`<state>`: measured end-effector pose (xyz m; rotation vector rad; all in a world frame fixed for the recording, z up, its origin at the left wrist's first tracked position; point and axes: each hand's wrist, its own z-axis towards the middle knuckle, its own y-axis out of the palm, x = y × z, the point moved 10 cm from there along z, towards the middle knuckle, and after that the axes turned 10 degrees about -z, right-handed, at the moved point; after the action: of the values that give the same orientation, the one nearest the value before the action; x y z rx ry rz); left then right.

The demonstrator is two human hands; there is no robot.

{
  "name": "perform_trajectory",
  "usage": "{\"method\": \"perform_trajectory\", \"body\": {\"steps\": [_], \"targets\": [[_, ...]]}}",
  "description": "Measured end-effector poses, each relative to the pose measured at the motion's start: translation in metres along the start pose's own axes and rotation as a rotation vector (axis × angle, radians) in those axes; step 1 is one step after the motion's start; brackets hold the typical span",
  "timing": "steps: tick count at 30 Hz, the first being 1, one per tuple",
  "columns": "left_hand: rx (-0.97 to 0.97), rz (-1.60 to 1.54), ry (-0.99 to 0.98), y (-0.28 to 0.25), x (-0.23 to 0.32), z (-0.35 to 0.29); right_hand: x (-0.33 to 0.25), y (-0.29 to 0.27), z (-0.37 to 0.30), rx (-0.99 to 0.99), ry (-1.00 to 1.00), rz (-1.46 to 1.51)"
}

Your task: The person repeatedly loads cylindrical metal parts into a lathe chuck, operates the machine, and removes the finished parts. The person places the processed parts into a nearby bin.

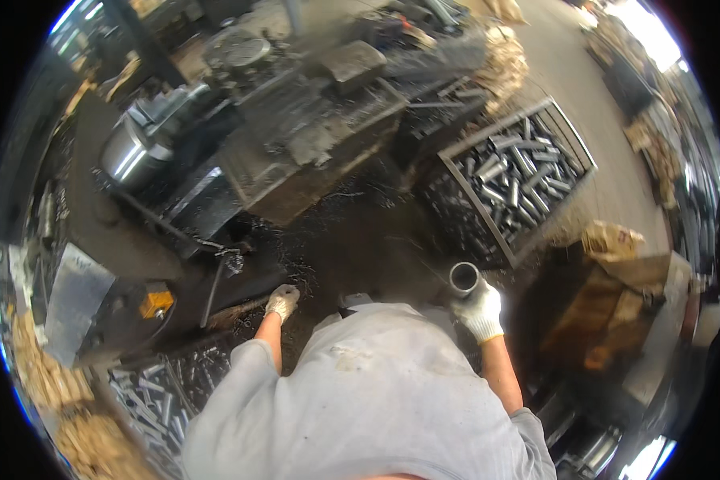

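My right hand [482,312], in a white knit glove, is closed around a short metal tube [464,278]. The tube's round open end faces up. On the other side of my body, my left hand [282,302] is gloved too, its fingers curled in with nothing visible in them. Left of that hand, a metal lever [213,294] slants down from a dark lathe-like machine [272,160]. Beyond my right hand stands a wire-sided bin [500,238] heaped with cut metal tubes [528,172].
A shiny round chuck [132,152] sits at the machine's left. Nearer are a yellow box [157,303] and a grey panel [76,304]. More metal pieces [156,404] lie low at the left. A rusty brown box [608,312] stands at the right. Metal shavings litter the dark floor [376,240].
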<state>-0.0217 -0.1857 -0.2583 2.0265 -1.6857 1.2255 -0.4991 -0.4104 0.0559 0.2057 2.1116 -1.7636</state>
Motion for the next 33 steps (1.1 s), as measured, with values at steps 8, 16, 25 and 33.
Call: {"method": "perform_trajectory", "body": {"steps": [8,16,25,33], "targets": [[0.662,-0.828,-0.27,-0.078,-0.07,-0.052,-0.149,0.012,0.09,-0.218,-0.393,0.095],[1.806,-0.439,-0.064,-0.208,-0.041,-0.214,-0.329,0.012,0.222,-0.184,-0.803,0.231],[1.766,-0.202,0.052,-0.282,0.037,-0.231,-0.395,0.041,0.3,-0.352,-0.954,0.217],[1.517,-0.703,-0.152,-0.252,0.049,-0.183,-0.422,-0.053,0.386,-0.411,-1.122,0.17]]}}
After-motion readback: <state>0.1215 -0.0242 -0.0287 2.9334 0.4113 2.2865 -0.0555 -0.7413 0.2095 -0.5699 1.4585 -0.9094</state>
